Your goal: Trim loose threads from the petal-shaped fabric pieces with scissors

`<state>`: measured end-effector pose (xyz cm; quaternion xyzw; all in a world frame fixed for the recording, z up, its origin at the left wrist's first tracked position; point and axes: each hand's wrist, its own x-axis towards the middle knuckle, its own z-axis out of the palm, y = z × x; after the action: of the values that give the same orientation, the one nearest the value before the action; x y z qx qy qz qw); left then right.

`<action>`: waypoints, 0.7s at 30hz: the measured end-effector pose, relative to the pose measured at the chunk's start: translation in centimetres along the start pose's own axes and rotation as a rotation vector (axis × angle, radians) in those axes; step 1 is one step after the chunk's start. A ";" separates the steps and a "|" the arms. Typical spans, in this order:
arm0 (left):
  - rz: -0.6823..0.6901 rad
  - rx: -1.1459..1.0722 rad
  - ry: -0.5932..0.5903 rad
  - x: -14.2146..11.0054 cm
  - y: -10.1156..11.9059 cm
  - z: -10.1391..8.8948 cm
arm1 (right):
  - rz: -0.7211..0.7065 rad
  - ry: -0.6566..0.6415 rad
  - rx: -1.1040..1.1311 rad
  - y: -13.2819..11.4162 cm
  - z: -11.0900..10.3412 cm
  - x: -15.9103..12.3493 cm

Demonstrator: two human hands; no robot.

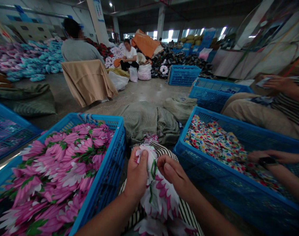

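My left hand (137, 173) and my right hand (171, 173) both pinch a white cloth with a pink and green floral print (160, 196), gathered up in front of me. Beneath it lies a black-and-white striped fabric (186, 209) across my lap. To my left, a blue plastic crate (97, 119) is heaped with pink floral cloth (56, 170). To my right, a second blue crate (213, 123) holds multicoloured patterned cloth (218, 147). A co-worker's wristwatched hand (264, 156) rests on that cloth.
A seated co-worker's other hand (278, 82) holds a pale item at right. Grey-green sacks (146, 121) lie on the concrete floor ahead. More blue crates (183, 75) stand beyond, with seated people and heaps of bundled fabric (36, 57) farther back.
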<state>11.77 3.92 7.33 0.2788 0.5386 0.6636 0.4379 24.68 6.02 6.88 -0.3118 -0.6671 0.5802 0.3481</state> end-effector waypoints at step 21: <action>0.159 0.218 -0.145 -0.2 -0.1 -0.8 | 0.216 -0.059 0.433 1.5 0.5 0.6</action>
<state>11.25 3.40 7.05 0.4138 0.5505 0.6120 0.3889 24.01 6.43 5.40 -0.2824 -0.4998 0.7524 0.3229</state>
